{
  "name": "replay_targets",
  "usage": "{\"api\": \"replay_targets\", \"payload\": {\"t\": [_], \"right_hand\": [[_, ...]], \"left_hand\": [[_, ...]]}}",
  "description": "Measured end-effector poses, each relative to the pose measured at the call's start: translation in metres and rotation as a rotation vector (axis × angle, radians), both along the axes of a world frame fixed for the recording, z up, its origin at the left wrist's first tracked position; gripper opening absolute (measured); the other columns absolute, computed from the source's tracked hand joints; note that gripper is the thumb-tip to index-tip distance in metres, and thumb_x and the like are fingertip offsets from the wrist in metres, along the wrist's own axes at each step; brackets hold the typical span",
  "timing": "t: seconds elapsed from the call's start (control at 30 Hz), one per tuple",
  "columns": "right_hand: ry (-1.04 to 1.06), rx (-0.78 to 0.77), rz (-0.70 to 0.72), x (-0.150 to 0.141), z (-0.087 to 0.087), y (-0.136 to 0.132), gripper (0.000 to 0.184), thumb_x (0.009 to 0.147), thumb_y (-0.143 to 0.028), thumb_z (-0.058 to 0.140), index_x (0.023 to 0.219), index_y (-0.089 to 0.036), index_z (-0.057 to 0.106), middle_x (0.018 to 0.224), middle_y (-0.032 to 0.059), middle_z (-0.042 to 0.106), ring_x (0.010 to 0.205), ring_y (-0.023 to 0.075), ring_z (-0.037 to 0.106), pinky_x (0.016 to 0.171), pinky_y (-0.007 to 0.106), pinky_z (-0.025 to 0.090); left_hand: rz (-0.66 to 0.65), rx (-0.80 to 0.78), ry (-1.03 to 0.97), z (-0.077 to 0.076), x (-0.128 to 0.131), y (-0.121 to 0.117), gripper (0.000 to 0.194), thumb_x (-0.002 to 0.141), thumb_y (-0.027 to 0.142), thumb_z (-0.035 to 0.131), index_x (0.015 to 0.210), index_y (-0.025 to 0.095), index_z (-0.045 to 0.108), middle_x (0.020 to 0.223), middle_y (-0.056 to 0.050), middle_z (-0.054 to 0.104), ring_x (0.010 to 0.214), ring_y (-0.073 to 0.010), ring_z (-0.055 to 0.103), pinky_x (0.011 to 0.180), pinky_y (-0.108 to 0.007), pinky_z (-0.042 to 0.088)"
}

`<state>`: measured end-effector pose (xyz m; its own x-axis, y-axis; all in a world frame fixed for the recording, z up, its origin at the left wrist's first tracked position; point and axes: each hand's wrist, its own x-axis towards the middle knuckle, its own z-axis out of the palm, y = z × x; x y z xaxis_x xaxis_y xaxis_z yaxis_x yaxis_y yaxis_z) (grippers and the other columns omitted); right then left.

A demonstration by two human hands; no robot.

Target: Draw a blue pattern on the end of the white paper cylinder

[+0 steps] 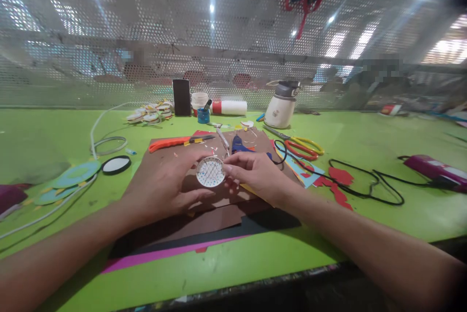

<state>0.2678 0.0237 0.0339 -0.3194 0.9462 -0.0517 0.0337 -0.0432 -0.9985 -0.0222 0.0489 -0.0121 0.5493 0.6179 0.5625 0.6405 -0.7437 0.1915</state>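
Note:
A small white round paper piece (210,172), with blue dots and crossed dark lines on its face, is held up above the brown paper. My right hand (257,171) pinches its right edge between thumb and fingers. Curved around its left side is my left hand (171,183), the fingers at the upper edge and partly hidden behind it, the thumb just below. Beneath the hands lies a stack of brown paper (215,222). An orange-handled cutter (171,143), a slim pen-like tool (222,139) and a dark blue glue gun (241,147) lie just beyond.
Scissors (299,147) and red paper scraps (339,176) lie right, near a black cord (365,195). A white bottle (280,108), paper cups (229,107), a blue jar (203,116) and a phone (181,98) stand behind. A black-rimmed disc (116,164) lies left.

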Motion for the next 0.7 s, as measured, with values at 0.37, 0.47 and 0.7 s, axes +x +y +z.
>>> {"api": "replay_targets", "payload": {"t": [0.37, 0.47, 0.7], "right_hand": [[-0.022, 0.066, -0.024, 0.001, 0.001, 0.003, 0.025, 0.113, -0.017, 0.091, 0.088, -0.021, 0.088, 0.072, -0.002, 0.082, 0.062, 0.0113, 0.074, 0.061, 0.021, 0.064], [-0.051, 0.089, -0.078, 0.0, 0.001, 0.006, 0.028, 0.114, -0.017, 0.088, 0.086, -0.021, 0.086, 0.074, -0.0011, 0.082, 0.063, 0.0117, 0.075, 0.062, 0.022, 0.063], [-0.235, 0.445, -0.08, 0.01, -0.01, 0.011, 0.015, 0.112, -0.023, 0.084, 0.098, -0.022, 0.089, 0.094, 0.0046, 0.093, 0.079, 0.0202, 0.084, 0.077, 0.033, 0.069]], "left_hand": [[-0.02, 0.034, -0.043, -0.004, 0.0, 0.003, 0.066, 0.112, 0.052, 0.088, 0.177, 0.039, 0.079, 0.166, -0.009, 0.092, 0.149, -0.0421, 0.087, 0.134, -0.058, 0.066], [0.011, 0.006, -0.025, -0.003, -0.002, 0.002, 0.065, 0.114, 0.059, 0.088, 0.175, 0.039, 0.081, 0.165, -0.01, 0.092, 0.15, -0.0429, 0.087, 0.134, -0.059, 0.066], [0.042, -0.154, 0.071, 0.011, 0.006, -0.003, 0.062, 0.115, 0.083, 0.075, 0.148, 0.033, 0.093, 0.147, -0.013, 0.095, 0.13, -0.0424, 0.089, 0.11, -0.052, 0.074]]}}
